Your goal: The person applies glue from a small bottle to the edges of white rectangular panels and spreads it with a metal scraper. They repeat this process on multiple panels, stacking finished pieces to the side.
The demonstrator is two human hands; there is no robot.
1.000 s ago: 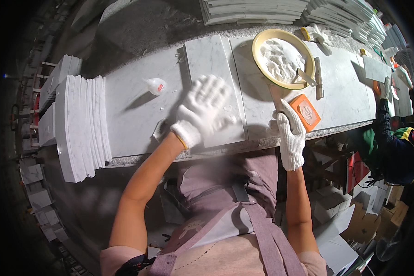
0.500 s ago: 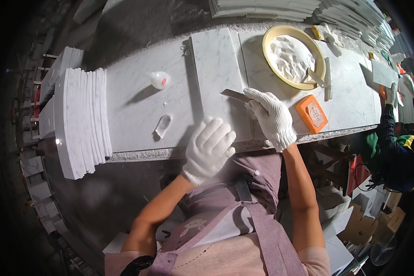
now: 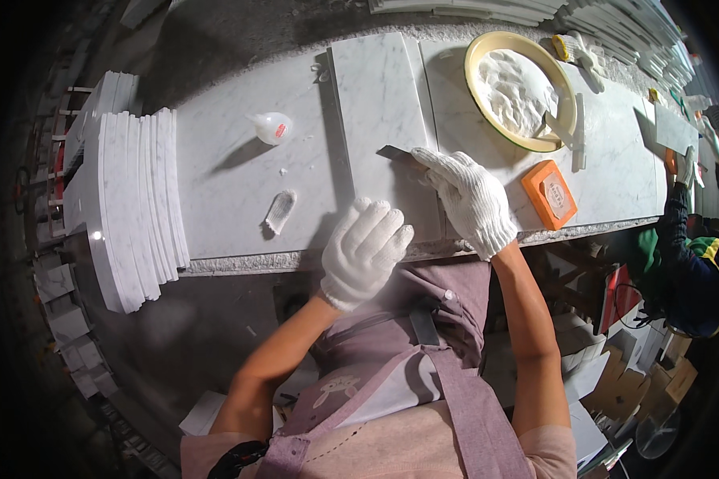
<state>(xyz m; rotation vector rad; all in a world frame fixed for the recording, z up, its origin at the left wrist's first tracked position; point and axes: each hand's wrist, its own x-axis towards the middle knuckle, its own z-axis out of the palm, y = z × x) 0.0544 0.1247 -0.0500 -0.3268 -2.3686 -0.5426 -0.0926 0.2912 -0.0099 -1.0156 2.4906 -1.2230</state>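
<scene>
A grey marble slab [image 3: 378, 96] lies across the worktop in front of me. My right hand [image 3: 470, 199], in a white knitted glove, is closed round a flat metal scraper [image 3: 395, 155]. Its dark blade points left over the slab, while the glove hides the grip. My left hand [image 3: 365, 254], gloved too, hovers by the slab's near end with its fingers stretched out and nothing in them. To the left on the worktop [image 3: 232, 203] are a white squeeze bottle [image 3: 272, 128] and a small white ribbed piece [image 3: 280, 211], perhaps cloth.
Right of the slab stand a cream basin [image 3: 470, 80] of white powder, with a spatula in it, and an orange box [image 3: 549, 195]. White slabs [image 3: 136, 207] are stacked at the left. A co-worker's arm [image 3: 676, 211] reaches over the worktop's far right end.
The scraper's blade has shifted slightly left and up over the slab with my right hand. My left hand stays outstretched by the slab's near end. The whole view has shifted a little.
</scene>
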